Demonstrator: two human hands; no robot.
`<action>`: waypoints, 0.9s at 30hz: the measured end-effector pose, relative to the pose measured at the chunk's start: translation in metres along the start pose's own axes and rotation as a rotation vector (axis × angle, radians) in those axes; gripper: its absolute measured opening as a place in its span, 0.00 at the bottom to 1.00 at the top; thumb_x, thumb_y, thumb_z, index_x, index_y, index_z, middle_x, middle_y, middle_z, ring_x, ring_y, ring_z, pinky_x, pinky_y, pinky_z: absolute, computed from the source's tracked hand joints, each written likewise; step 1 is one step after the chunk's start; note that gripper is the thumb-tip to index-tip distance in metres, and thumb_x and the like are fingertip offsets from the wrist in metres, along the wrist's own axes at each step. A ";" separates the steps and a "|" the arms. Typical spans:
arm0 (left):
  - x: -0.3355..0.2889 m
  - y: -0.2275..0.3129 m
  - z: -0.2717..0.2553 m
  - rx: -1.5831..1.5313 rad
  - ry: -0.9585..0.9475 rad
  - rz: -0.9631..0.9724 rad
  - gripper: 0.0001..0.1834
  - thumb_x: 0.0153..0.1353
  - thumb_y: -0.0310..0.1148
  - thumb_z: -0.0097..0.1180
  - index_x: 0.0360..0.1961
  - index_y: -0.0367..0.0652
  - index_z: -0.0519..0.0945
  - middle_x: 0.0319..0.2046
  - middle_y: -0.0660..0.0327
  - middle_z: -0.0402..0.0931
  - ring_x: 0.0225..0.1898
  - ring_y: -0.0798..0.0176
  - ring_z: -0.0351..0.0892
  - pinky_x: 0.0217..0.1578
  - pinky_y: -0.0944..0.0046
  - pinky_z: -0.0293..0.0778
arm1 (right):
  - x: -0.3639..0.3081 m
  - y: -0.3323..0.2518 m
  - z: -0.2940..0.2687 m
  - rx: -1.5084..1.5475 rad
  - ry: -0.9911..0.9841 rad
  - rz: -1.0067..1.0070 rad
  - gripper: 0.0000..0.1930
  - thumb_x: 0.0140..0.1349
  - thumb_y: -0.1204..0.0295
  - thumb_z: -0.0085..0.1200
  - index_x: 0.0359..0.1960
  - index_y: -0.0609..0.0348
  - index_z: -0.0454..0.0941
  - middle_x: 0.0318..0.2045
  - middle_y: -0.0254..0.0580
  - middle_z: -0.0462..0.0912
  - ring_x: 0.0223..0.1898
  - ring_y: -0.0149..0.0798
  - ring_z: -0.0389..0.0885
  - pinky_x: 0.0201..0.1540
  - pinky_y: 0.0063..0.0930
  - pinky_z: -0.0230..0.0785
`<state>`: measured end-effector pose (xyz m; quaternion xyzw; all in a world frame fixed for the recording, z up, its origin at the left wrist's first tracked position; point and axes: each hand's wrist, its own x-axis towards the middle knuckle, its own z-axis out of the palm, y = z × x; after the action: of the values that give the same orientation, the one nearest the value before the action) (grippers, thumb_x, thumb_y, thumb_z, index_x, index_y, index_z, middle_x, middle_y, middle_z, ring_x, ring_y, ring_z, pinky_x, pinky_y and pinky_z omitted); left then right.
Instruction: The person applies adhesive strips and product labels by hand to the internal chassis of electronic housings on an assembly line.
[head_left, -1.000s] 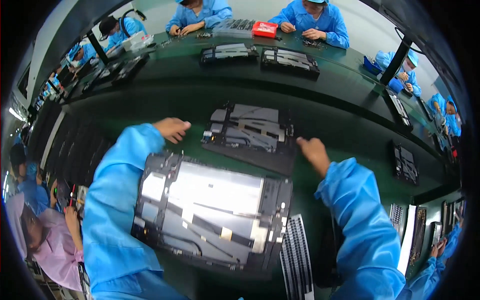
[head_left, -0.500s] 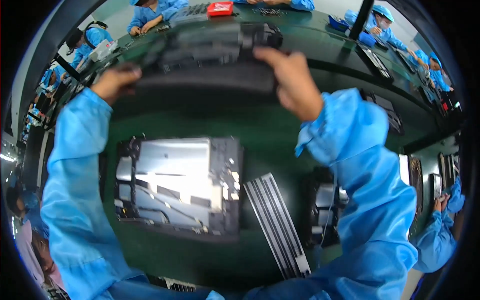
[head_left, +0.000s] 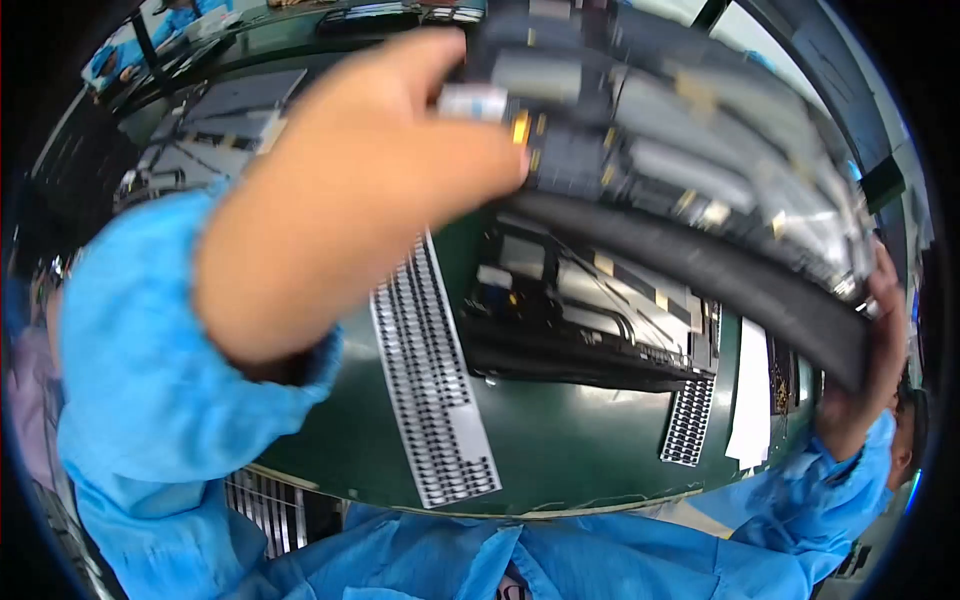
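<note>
Between my two hands is a flat black electronic device chassis (head_left: 690, 150) with exposed inner parts and a thick dark edge. It is tilted and blurred by motion. My left hand (head_left: 350, 170) grips its left end, with thumb and fingers around the edge. My right hand (head_left: 880, 330) holds its right end, partly hidden behind it. Below the held chassis, a similar open chassis (head_left: 600, 320) with silver panels and black cables lies on the green table (head_left: 560, 430). The held chassis covers part of it.
A white sheet with rows of black-and-silver pieces (head_left: 430, 390) lies left of the lower chassis. A similar smaller strip (head_left: 688, 425) and white paper (head_left: 750, 400) lie to its right. Another open chassis (head_left: 215, 135) sits at the upper left. Co-workers in blue are around the tables.
The view has turned right. My hands have carried the held chassis from the far side of the table to above another chassis at the right, and it is now closer to me.
</note>
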<state>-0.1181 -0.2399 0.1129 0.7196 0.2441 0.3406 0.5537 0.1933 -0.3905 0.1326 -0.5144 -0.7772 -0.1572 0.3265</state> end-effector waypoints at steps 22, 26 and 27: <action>-0.111 -0.103 0.048 0.650 0.054 0.241 0.22 0.45 0.30 0.56 0.45 0.36 0.72 0.47 0.48 0.66 0.51 0.49 0.66 0.50 0.56 0.63 | -0.114 -0.059 0.072 0.281 0.259 0.617 0.11 0.51 0.78 0.49 0.38 0.66 0.70 0.36 0.41 0.72 0.36 0.33 0.68 0.40 0.24 0.60; -0.132 -0.108 0.060 0.945 -0.241 0.201 0.29 0.42 0.42 0.62 0.44 0.37 0.72 0.49 0.46 0.64 0.53 0.41 0.62 0.52 0.46 0.58 | -0.098 -0.141 0.135 0.367 -0.169 0.343 0.05 0.42 0.80 0.56 0.24 0.62 0.74 0.20 0.43 0.68 0.23 0.43 0.69 0.25 0.32 0.61; -0.129 -0.110 0.062 0.924 -0.249 0.204 0.30 0.42 0.45 0.61 0.44 0.37 0.72 0.49 0.45 0.64 0.54 0.39 0.60 0.53 0.43 0.55 | -0.098 -0.150 0.152 0.335 -0.148 0.322 0.04 0.43 0.79 0.55 0.21 0.63 0.72 0.19 0.42 0.66 0.22 0.43 0.66 0.24 0.34 0.60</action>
<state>-0.1519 -0.3440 -0.0310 0.9456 0.2299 0.1605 0.1650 0.0310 -0.4338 -0.0312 -0.5804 -0.7223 0.0659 0.3703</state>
